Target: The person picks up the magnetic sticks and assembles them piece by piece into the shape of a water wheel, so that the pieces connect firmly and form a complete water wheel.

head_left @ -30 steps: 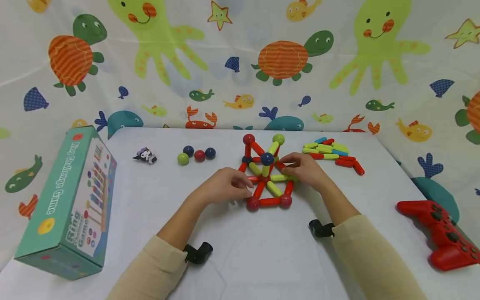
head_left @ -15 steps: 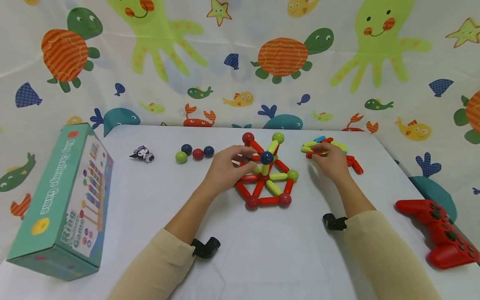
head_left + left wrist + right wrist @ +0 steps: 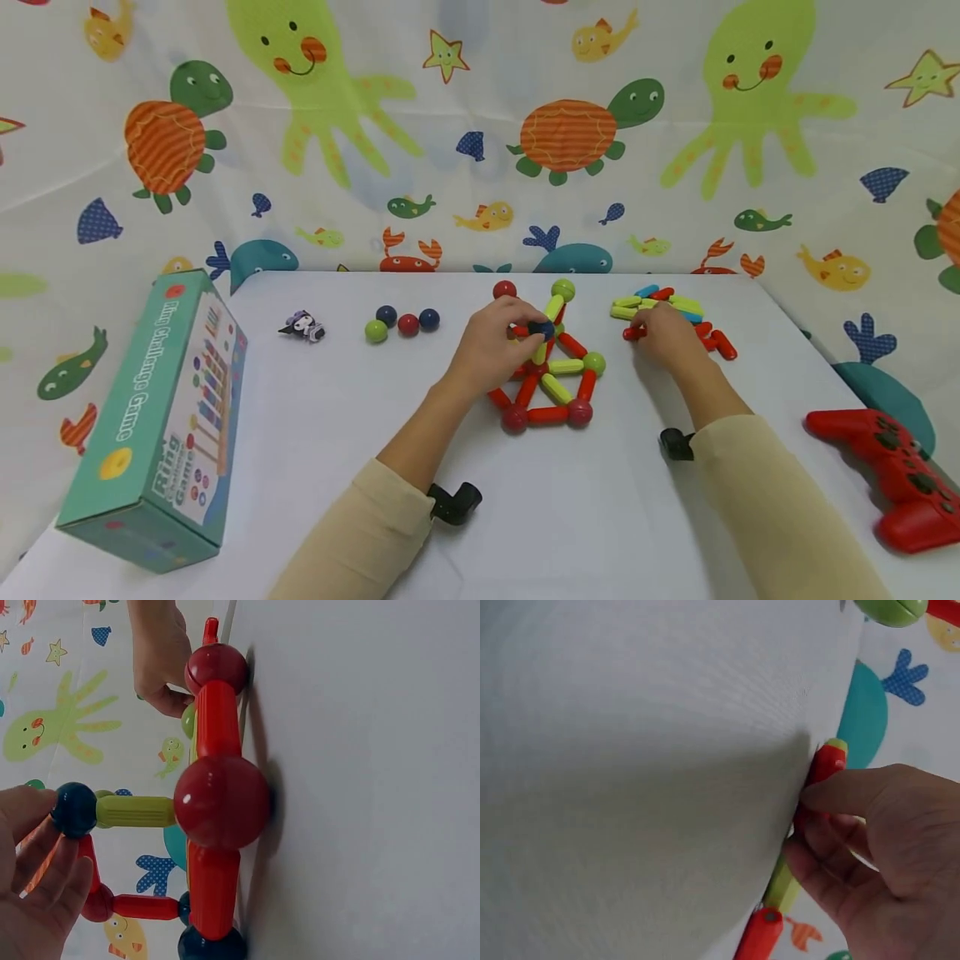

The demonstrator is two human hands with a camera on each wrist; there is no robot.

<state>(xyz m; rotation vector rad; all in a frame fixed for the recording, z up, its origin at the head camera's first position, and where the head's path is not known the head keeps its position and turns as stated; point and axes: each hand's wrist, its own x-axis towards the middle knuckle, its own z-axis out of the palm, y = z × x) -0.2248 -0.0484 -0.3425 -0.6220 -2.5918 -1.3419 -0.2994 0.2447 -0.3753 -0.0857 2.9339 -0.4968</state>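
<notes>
A construction of red and yellow-green magnetic rods joined by balls stands mid-table, with several uprights rising from its flat base. My left hand pinches the dark blue ball that tops a yellow-green upright rod. Part of the construction's left side is hidden behind that hand. To the right, my right hand reaches to the loose rod pile. Its thumb and fingers pinch a red rod at the pile's near edge, low against the white tabletop.
Several loose balls and a small figurine lie at the back left. A tall teal game box stands at the left edge. On the right lies a red game controller. A printed cloth hangs behind the table.
My right hand has left the construction for the rod pile and taken hold of a red rod. The left hand has moved up from the construction's near left side to the blue ball.
</notes>
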